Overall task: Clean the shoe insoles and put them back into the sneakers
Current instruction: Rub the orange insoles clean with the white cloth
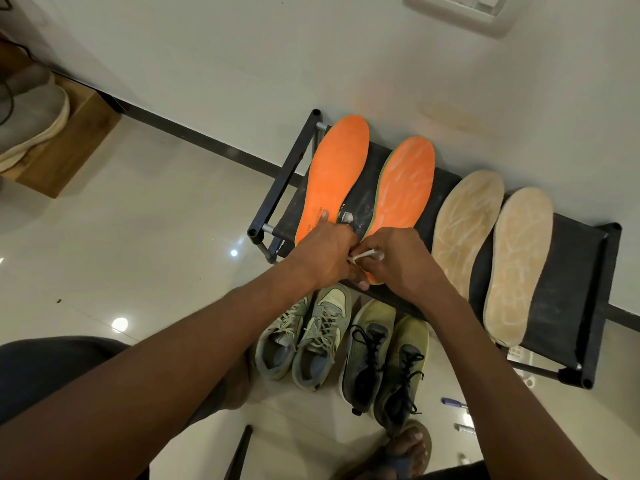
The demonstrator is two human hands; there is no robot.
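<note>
Orange foam insoles (334, 178) are laid on the black rack shelf (571, 258). A small white cloth scrap (363, 255) is pinched by both grips, left hand (323, 251) and right hand (394, 258).

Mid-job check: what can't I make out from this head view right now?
- White item between left hand and right hand: mostly hidden by fingers; cloth or tool unclear.
- Heels of both orange insoles: covered by the hands.
- Print on the left orange insole: too small, partly covered.
- Insides of the sneakers: dark.
</note>
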